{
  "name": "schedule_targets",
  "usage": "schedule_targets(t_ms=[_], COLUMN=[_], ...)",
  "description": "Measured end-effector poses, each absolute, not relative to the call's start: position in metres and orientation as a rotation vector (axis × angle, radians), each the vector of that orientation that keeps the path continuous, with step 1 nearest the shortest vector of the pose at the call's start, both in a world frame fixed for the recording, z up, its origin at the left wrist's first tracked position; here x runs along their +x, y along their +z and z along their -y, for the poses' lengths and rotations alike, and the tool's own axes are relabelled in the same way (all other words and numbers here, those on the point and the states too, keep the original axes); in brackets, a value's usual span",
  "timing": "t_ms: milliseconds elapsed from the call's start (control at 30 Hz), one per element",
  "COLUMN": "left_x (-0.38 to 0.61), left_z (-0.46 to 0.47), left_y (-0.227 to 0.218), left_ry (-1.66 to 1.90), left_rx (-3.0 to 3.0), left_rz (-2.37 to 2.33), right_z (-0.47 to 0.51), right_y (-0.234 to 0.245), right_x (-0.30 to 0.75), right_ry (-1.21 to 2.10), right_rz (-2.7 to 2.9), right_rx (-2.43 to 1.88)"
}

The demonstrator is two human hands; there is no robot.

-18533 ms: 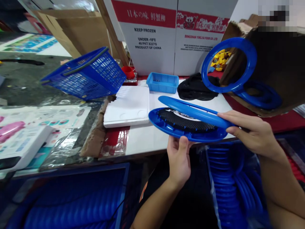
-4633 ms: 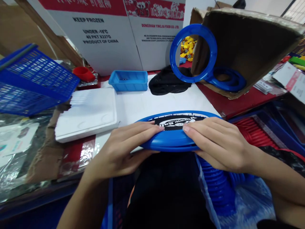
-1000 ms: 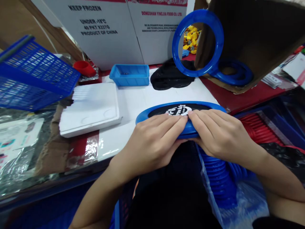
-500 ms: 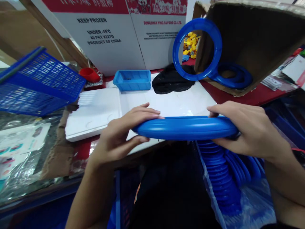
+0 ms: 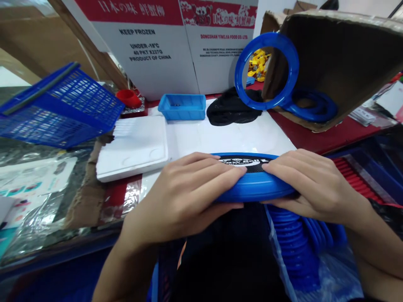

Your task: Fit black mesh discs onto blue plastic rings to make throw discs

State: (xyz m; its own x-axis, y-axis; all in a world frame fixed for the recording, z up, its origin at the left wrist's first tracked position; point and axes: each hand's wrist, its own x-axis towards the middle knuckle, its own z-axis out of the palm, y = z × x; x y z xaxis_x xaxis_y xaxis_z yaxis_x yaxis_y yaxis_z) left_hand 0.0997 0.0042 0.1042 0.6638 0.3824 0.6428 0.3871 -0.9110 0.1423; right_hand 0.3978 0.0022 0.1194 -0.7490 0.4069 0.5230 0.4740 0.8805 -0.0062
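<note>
Both my hands grip a blue round disc (image 5: 255,188), tilted so its near edge faces me. Its top shows a black patterned face with white lettering, partly covered by my fingers. My left hand (image 5: 189,193) is closed on the left side, thumb along the near rim and fingers on top. My right hand (image 5: 317,184) is closed on the right side, with its thumb near the left one. Just below the disc, stacked blue rings (image 5: 296,247) sit in a clear plastic bag by my lap.
A blue ring (image 5: 267,71) leans at an open cardboard box (image 5: 340,63) with more rings inside. On the white table surface (image 5: 226,138) are a small blue tray (image 5: 182,107), a black bag (image 5: 231,110) and white foam (image 5: 135,144). A blue basket (image 5: 63,109) tilts at left.
My hands have come closer together along the disc's near edge. The disc has tilted, so its black printed face now shows.
</note>
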Motion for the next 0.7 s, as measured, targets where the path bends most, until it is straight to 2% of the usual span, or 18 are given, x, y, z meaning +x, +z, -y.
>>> schedule_targets(t_ms=[200, 433, 700], left_x=[0.083, 0.097, 0.084], left_z=[-0.022, -0.021, -0.024], left_y=[0.081, 0.072, 0.062], left_ry=[-1.257, -1.307, -1.366], left_rx=[-2.896, -2.739, -2.894], left_rz=[0.672, 0.753, 0.66], right_z=[-0.005, -0.002, -0.003], right_y=[0.104, 0.08, 0.069], right_x=[0.395, 0.379, 0.39], right_ry=[-0.107, -0.341, -0.215], right_rz=[2.41, 2.191, 2.212], right_rx=[-0.608, -0.712, -0.699])
